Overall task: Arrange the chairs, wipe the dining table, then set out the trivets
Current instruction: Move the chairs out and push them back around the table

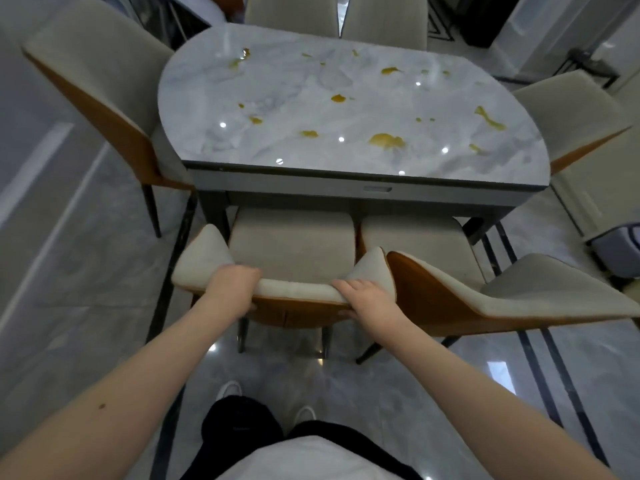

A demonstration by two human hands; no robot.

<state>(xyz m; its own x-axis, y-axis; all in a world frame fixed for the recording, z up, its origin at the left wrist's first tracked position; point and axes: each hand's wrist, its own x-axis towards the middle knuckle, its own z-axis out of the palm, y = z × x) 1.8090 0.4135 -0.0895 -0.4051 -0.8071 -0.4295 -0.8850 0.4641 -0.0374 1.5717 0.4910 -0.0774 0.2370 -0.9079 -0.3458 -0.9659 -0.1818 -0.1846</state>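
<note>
**We hold the near chair by its back**

We stand at the near side of the worktop (346, 98), which fills the upper middle of the frame. It is a pale marble top with round ends, and yellow spills (386, 140) dot it in many spots.

Our left hand (233, 287) grips the top of the near chair (291, 244) in the lower middle of the frame. Its fingers curl over the cream padding of the backrest. Our right hand (363, 296) grips the same backrest on the other side, fingers on top and thumb under the orange back. The seat of this chair sits partly under the worktop edge.

Just beside it, to the right, is a second chair (450, 292) with its seat also near the worktop. Its backrest touches or almost touches the one we hold; we cannot tell which.

One more chair (100, 81) stands at the upper left of the frame, and another (571, 112) at the right end. Two chair backs (291, 12) show at the far side, at the top.

The floor (86, 271) is shiny grey tile. Our shoes (228, 389) show at the bottom.
</note>
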